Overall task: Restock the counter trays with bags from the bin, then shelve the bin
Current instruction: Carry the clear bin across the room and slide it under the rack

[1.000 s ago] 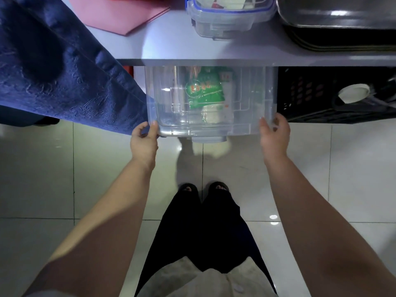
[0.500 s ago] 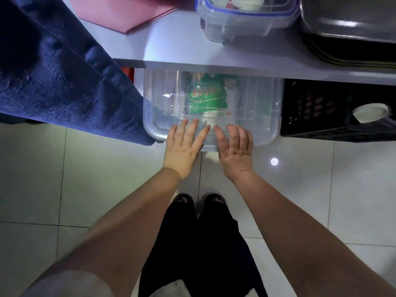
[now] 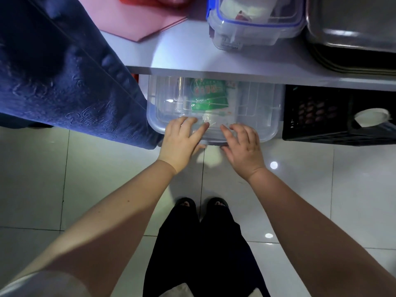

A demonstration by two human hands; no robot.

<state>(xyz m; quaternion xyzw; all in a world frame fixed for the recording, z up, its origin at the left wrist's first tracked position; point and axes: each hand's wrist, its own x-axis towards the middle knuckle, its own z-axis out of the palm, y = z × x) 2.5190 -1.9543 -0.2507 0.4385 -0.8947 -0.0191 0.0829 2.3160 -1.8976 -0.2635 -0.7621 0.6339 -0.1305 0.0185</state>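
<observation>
A clear plastic bin sits on the floor, mostly under the white counter. A green bag lies inside it, seen through the lid. My left hand and my right hand rest side by side on the bin's near edge, fingers spread and flat against the plastic. Neither hand grips anything.
A black crate holding a white cup stands right of the bin. A blue cloth hangs at the left. On the counter are a clear blue-rimmed box, a pink sheet and a metal tray. White floor tiles lie below.
My hands left the bin's two sides and came together flat on its front edge. The bin has slid farther back under the counter.
</observation>
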